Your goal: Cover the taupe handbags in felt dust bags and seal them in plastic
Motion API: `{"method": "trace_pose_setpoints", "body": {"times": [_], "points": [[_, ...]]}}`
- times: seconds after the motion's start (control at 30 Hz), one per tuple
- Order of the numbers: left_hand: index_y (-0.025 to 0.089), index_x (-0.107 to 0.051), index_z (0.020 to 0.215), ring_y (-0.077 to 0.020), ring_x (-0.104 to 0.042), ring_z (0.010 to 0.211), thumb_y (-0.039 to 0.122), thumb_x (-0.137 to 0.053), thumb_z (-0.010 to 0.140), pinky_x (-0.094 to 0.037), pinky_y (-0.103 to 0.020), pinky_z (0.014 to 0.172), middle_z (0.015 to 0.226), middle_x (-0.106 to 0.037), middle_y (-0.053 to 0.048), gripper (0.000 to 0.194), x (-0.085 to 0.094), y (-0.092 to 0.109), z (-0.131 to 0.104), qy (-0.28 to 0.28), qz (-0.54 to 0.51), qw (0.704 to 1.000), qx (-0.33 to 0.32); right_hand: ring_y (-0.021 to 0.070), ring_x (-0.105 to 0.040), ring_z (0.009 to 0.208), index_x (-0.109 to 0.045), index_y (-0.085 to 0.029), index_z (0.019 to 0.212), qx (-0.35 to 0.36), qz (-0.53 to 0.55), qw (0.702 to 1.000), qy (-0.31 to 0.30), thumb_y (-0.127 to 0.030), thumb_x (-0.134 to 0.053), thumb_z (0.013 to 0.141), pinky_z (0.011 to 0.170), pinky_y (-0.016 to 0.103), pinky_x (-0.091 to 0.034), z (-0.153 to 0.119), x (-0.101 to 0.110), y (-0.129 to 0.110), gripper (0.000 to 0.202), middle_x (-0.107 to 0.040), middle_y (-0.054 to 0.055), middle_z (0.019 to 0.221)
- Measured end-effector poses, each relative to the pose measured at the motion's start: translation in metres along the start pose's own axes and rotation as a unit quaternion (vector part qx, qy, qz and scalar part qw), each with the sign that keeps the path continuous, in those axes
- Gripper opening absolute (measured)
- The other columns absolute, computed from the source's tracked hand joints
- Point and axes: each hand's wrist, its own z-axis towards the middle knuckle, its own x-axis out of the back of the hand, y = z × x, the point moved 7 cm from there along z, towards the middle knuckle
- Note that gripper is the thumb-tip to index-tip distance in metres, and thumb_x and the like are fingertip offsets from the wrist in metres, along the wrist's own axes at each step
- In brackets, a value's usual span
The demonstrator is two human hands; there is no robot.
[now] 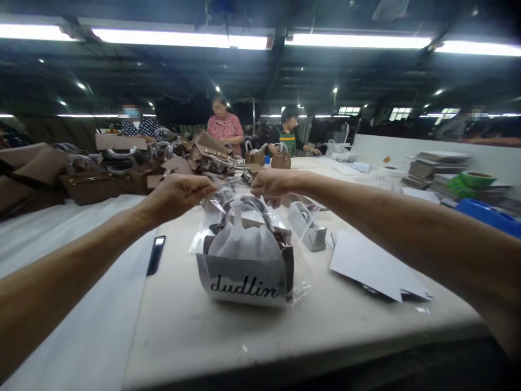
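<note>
Desk (252, 331): white, runs from the near edge far back.
Bagged handbag (248, 260): stands upright at the desk's near middle, inside a clear plastic bag (299, 274); a white wrap with script lettering faces the camera.
Phone (156, 254): dark, lies flat, left of the handbag.
Paper sheets (372, 266): white, lie right of the handbag.
Tape dispenser (311, 231): just behind the bag, to the right.
Left hand (177, 194): grip pinches the clear bag's top edge.
Right hand (271, 184): grip pinches the same top edge, close to the left.
Brown handbags (101, 179): piled far left.
Co-workers: three sit at the far end.
</note>
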Motion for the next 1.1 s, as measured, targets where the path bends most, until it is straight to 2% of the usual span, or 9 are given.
{"method": "trace_pose_setpoints", "body": {"times": [0.17,0.3,0.5,0.63,0.77,0.83,0.9,1.0,1.1], "points": [[0.019,-0.057,0.07,-0.012,-0.049,0.058,0.042,-0.041,0.082,-0.036,-0.02,0.056,0.063,-0.055,0.0,0.03,-0.001,-0.004,0.005,0.045,0.034,0.998,-0.004,0.0158,-0.06,0.068,-0.047,-0.015,0.117,0.041,0.156,0.987,0.007,-0.075,-0.027,0.076,0.06,0.027,-0.049,-0.031,0.0,-0.01,0.076,-0.063,0.008,0.084],[0.021,-0.056,0.072,-0.0129,-0.05,0.062,0.04,-0.039,0.085,-0.037,-0.022,0.06,0.069,-0.056,0.0,0.029,-0.001,0.006,0.015,0.084,0.064,0.994,-0.02,0.0209,-0.056,0.086,-0.059,-0.018,0.101,0.109,0.009,0.994,0.025,-0.083,-0.035,0.064,0.068,0.029,-0.045,-0.051,-0.003,-0.03,0.078,-0.057,0.008,0.106],[0.019,-0.057,0.072,-0.014,-0.053,0.069,0.037,-0.039,0.087,-0.042,-0.024,0.067,0.072,-0.057,-0.002,0.03,-0.009,0.01,0.023,0.124,0.048,0.991,0.0,0.0175,-0.055,0.069,-0.064,-0.014,0.077,0.05,-0.14,0.985,0.091,-0.045,-0.035,0.086,0.059,0.026,-0.036,-0.035,-0.015,-0.013,0.044,-0.062,0.009,0.078],[0.023,-0.051,0.109,-0.02,-0.047,0.111,0.036,-0.045,0.085,-0.036,-0.033,0.096,0.118,-0.051,-0.006,0.028,-0.006,0.007,-0.027,0.304,-0.012,0.948,0.09,0.0155,-0.056,0.062,-0.062,-0.014,0.064,-0.003,-0.118,0.978,0.17,-0.032,-0.044,0.082,0.058,0.025,-0.037,-0.028,-0.008,0.01,0.031,-0.06,0.006,0.061],[0.029,-0.025,0.13,-0.0188,-0.025,0.13,0.042,-0.041,0.087,-0.023,-0.038,0.109,0.142,-0.025,-0.004,0.048,-0.073,-0.02,-0.132,0.373,-0.245,0.819,0.36,0.011,-0.054,0.047,-0.055,-0.015,0.053,-0.02,0.047,0.979,0.198,-0.034,-0.043,0.084,0.05,0.021,-0.04,-0.028,-0.007,0.022,0.038,-0.055,0.002,0.048],[0.03,-0.015,0.133,-0.0161,-0.017,0.134,0.048,-0.034,0.088,-0.027,-0.034,0.107,0.146,-0.013,-0.004,0.052,-0.139,-0.019,-0.177,0.301,-0.423,0.706,0.482,0.0109,-0.054,0.046,-0.053,-0.014,0.052,-0.019,0.14,0.967,0.211,-0.035,-0.046,0.084,0.047,0.02,-0.042,-0.026,-0.008,0.024,0.038,-0.054,0.002,0.049],[0.029,-0.005,0.134,-0.0152,-0.017,0.133,0.05,-0.023,0.089,-0.036,-0.033,0.101,0.147,-0.006,-0.005,0.052,-0.203,0.001,-0.207,0.217,-0.583,0.539,0.568,0.0108,-0.054,0.047,-0.055,-0.013,0.055,-0.026,0.21,0.949,0.233,-0.034,-0.048,0.083,0.047,0.02,-0.045,-0.023,-0.009,0.025,0.036,-0.055,0.002,0.052],[0.015,-0.015,0.133,-0.0237,-0.039,0.122,0.052,-0.019,0.088,-0.047,-0.039,0.085,0.138,-0.027,-0.019,0.058,-0.252,0.035,-0.211,0.17,-0.688,0.38,0.595,0.0103,-0.055,0.047,-0.057,-0.011,0.061,-0.021,0.255,0.926,0.277,-0.032,-0.05,0.083,0.048,0.022,-0.049,-0.022,-0.009,0.024,0.031,-0.057,0.003,0.057],[0.011,-0.038,0.122,-0.0263,-0.053,0.105,0.055,-0.025,0.086,-0.051,-0.042,0.074,0.124,-0.045,-0.019,0.058,-0.26,0.056,-0.185,0.144,-0.759,0.299,0.56,0.0127,-0.057,0.051,-0.059,-0.013,0.064,0.012,0.263,0.914,0.308,-0.041,-0.053,0.079,0.051,0.025,-0.051,-0.025,-0.015,0.024,0.032,-0.06,0.004,0.062]]}}
